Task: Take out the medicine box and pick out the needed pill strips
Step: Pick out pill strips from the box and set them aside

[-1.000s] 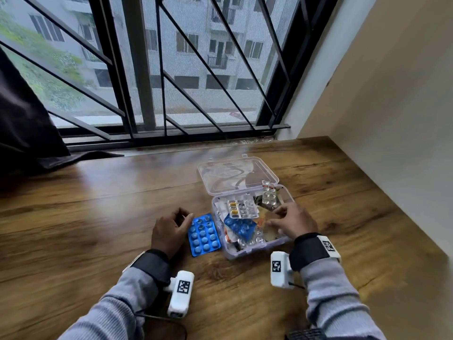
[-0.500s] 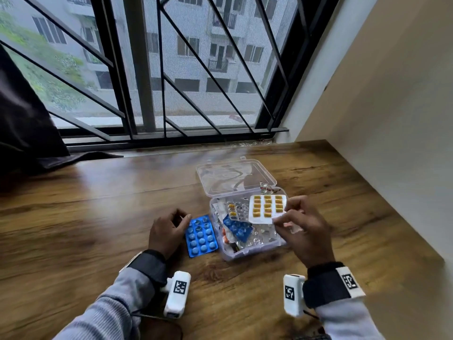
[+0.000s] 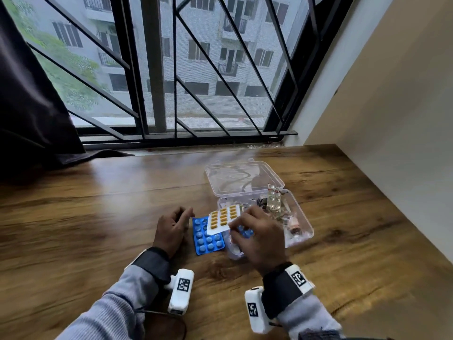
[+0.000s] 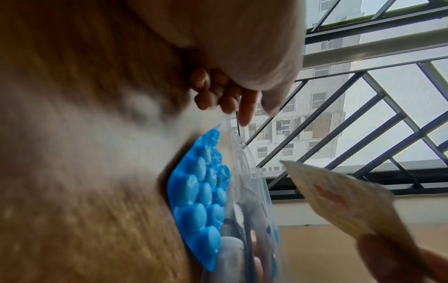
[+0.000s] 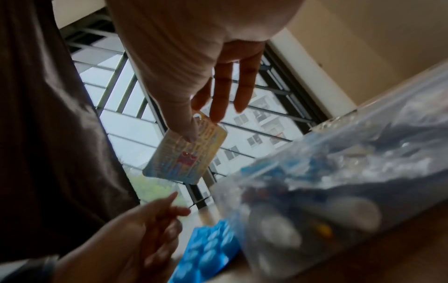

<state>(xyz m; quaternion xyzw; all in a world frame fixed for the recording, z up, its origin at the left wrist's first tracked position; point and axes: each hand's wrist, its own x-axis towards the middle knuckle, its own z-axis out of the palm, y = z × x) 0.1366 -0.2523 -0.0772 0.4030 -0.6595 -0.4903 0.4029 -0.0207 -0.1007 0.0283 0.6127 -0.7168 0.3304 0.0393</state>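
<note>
Pinching orange pill strip (image 3: 223, 218) in right hand (image 3: 257, 238) at frame centre, over blue pill strip (image 3: 207, 239); left hand (image 3: 171, 228) loosely curled, holding nothing, beside medicine box (image 3: 300, 218).

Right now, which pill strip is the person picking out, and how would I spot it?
Find the clear medicine box on the wooden table. At its left side the right hand pinches the orange pill strip above the flat blue pill strip; only it has orange pills.

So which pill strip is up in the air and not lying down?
The strip of orange pills, pinched by the right hand. The blue strip lies flat on the table; the others sit in the clear box.
</note>
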